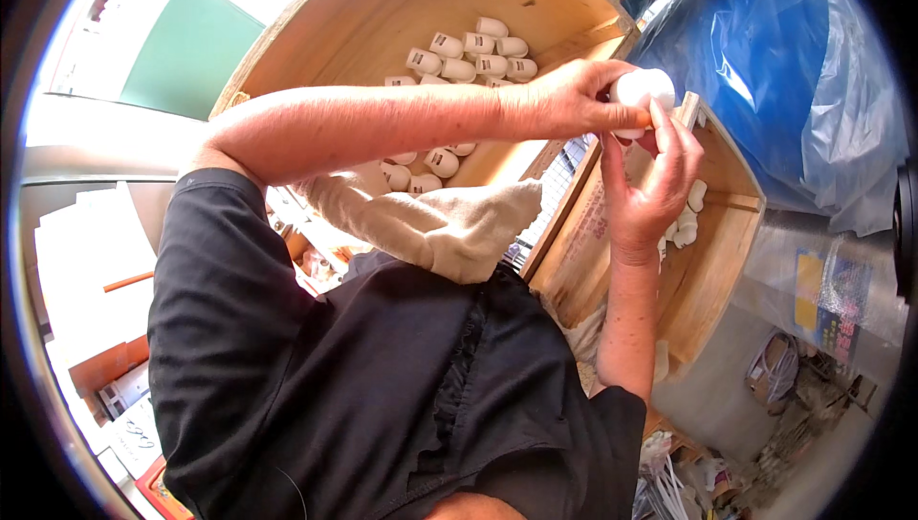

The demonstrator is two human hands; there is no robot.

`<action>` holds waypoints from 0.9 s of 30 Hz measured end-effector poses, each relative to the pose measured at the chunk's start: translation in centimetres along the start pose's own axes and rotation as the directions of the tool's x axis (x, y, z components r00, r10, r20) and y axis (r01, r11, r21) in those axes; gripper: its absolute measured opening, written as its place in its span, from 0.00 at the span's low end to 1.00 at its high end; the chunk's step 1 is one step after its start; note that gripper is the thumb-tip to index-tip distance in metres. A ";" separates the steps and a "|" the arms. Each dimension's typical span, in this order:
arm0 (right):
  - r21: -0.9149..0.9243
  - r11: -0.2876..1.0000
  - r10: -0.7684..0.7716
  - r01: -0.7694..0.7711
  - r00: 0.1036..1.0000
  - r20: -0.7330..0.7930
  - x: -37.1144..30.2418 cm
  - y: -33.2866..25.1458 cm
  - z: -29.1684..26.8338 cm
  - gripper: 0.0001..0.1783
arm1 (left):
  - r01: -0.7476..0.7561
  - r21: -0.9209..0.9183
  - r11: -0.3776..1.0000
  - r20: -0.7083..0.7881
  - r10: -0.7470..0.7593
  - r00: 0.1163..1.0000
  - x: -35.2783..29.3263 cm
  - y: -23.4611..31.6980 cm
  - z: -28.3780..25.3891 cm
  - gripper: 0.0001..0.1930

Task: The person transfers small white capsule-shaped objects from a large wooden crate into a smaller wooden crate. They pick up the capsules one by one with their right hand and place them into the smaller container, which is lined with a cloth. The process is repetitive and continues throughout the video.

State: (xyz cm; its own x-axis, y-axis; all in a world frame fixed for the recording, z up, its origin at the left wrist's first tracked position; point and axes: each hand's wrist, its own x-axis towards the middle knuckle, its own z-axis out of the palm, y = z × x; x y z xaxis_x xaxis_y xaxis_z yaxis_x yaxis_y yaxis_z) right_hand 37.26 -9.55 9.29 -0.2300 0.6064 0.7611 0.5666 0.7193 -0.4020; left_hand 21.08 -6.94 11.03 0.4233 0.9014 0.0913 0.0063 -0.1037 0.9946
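Bright light is washing over a cluttered workroom, where a person in a black shirt [402,367] is working beside two wooden boxes. Closest to the body, a beige cloth [421,223] is lying bunched before the large box [325,51], which is holding a cluster of white cups [458,71]. The left forearm [382,123] is crossing above that box, hiding some of them. Near a corner of the small box [712,276], the left hand [569,99] is clamping a rounded white piece [639,88] between thumb and fingers; the right hand [655,176] is touching its lower side with its fingertips, their grip being too hidden to tell. White scraps [686,228] are lying inside the small box. Only a narrow gap is separating the boxes, while grey floor [751,319] is stretching past the small one. Farther out, blue plastic [765,51] is crowding the right, papers [96,262] are covering the left, and a green board [196,42] is showing beyond the large box.
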 end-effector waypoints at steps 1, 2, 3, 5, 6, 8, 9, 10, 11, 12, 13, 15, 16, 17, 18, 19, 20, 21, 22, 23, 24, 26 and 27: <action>0.076 0.997 0.003 -0.002 1.000 -0.024 0.1 -0.2 0.4 0.32 | 0.058 -0.067 0.996 0.004 -0.058 0.998 0.0 0.8 -0.4 0.27; 0.106 0.994 0.020 -0.019 1.000 -0.007 -0.1 0.0 0.6 0.31 | 0.115 -0.134 0.984 0.011 -0.115 0.993 0.0 1.7 -0.8 0.26; 0.135 0.990 0.036 -0.038 0.999 0.011 -0.4 0.3 0.7 0.31 | 0.110 -0.124 0.986 0.006 -0.110 0.994 0.4 1.6 -1.6 0.26; 0.172 0.979 0.100 -0.106 0.994 0.041 -1.0 0.8 1.0 0.30 | 0.110 -0.101 0.989 -0.067 -0.117 0.991 1.4 1.9 -3.1 0.25; 0.185 0.972 0.141 -0.148 0.989 0.054 -1.2 1.0 1.1 0.30 | 0.094 -0.101 0.990 -0.117 -0.106 0.988 2.0 1.7 -4.1 0.25; 0.223 0.948 0.214 -0.227 0.973 0.083 -1.3 1.2 1.3 0.29 | 0.106 -0.018 0.994 -0.217 -0.107 0.970 2.9 1.6 -6.7 0.24; 0.222 0.947 0.218 -0.234 0.971 0.095 -1.4 1.3 1.2 0.28 | 0.108 0.124 0.986 -0.272 -0.071 0.960 3.1 1.3 -8.1 0.22; 0.245 0.939 0.222 -0.243 0.969 0.109 -1.3 1.2 1.3 0.27 | 0.048 0.091 0.995 -0.325 -0.015 0.945 3.9 -0.9 -10.5 0.17; 0.261 0.930 0.236 -0.259 0.965 0.116 -1.3 1.2 1.3 0.26 | 0.147 0.051 0.988 -0.356 -0.119 0.927 4.3 -1.9 -12.0 0.17; 0.281 0.920 0.245 -0.271 0.961 0.126 -1.1 1.2 1.3 0.25 | 0.243 0.009 0.970 -0.390 -0.221 0.894 4.0 -2.4 -13.5 0.17; 0.272 0.921 0.253 -0.278 0.959 0.125 -1.2 1.3 1.3 0.25 | 0.333 0.202 0.921 -0.438 -0.219 0.872 4.0 -2.9 -14.6 0.18; 0.277 0.916 0.263 -0.290 0.956 0.130 -1.2 1.4 1.3 0.23 | 0.412 0.437 0.800 -0.471 -0.187 0.862 3.6 -5.4 -17.9 0.22; 0.281 0.913 0.265 -0.295 0.954 0.139 -1.0 1.3 1.3 0.22 | 0.528 0.393 0.753 -0.543 -0.274 0.794 3.6 -8.1 -20.6 0.22; 0.273 0.912 0.280 -0.308 0.950 0.136 -1.0 1.4 1.2 0.22 | 0.578 0.448 0.682 -0.555 -0.295 0.778 3.5 -8.8 -21.1 0.21; 0.269 0.910 0.287 -0.314 0.948 0.135 -1.0 1.4 1.2 0.21 | 0.624 0.496 0.604 -0.576 -0.309 0.757 3.2 -9.1 -21.5 0.21; 0.269 0.906 0.300 -0.326 0.944 0.136 -1.0 1.5 1.2 0.21 | 0.626 0.587 0.514 -0.572 -0.283 0.770 2.9 -9.4 -21.8 0.20; 0.270 0.902 0.312 -0.337 0.941 0.135 -1.1 1.5 1.2 0.20 | 0.618 0.668 0.415 -0.565 -0.257 0.784 2.7 -9.8 -22.0 0.20; 0.270 0.898 0.324 -0.348 0.937 0.133 -1.1 1.5 1.1 0.19 | 0.601 0.738 0.308 -0.555 -0.230 0.799 2.3 -10.1 -22.2 0.19; 0.280 0.895 0.319 -0.347 0.937 0.140 -0.9 1.4 1.2 0.19 | 0.563 0.773 0.293 -0.537 -0.171 0.826 1.1 -12.2 -23.7 0.20; 0.296 0.891 0.312 -0.345 0.937 0.154 -0.7 1.5 1.4 0.19 | 0.533 0.801 0.272 -0.522 -0.115 0.845 -0.4 -15.5 -25.9 0.20; 0.299 0.887 0.316 -0.351 0.935 0.161 -0.7 1.5 1.5 0.18 | 0.489 0.835 0.253 -0.490 -0.064 0.870 -0.8 -17.4 -27.0 0.20; 0.286 0.884 0.343 -0.370 0.929 0.143 -0.9 1.8 1.5 0.17 | 0.520 0.817 0.249 -0.482 -0.200 0.853 0.4 -17.0 -25.1 0.21; 0.272 0.890 0.342 -0.367 0.930 0.135 -0.9 1.9 1.5 0.17 | 0.538 0.807 0.242 -0.477 -0.267 0.837 0.8 -16.5 -24.0 0.21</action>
State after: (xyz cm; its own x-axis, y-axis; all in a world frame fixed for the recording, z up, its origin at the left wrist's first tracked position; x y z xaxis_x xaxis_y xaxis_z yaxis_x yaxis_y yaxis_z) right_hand 37.37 -8.24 7.05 -0.1268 0.8558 0.5015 0.3736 0.5095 -0.7751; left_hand -0.46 5.56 -4.16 -0.0799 0.9830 -0.1652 0.9607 0.1202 0.2501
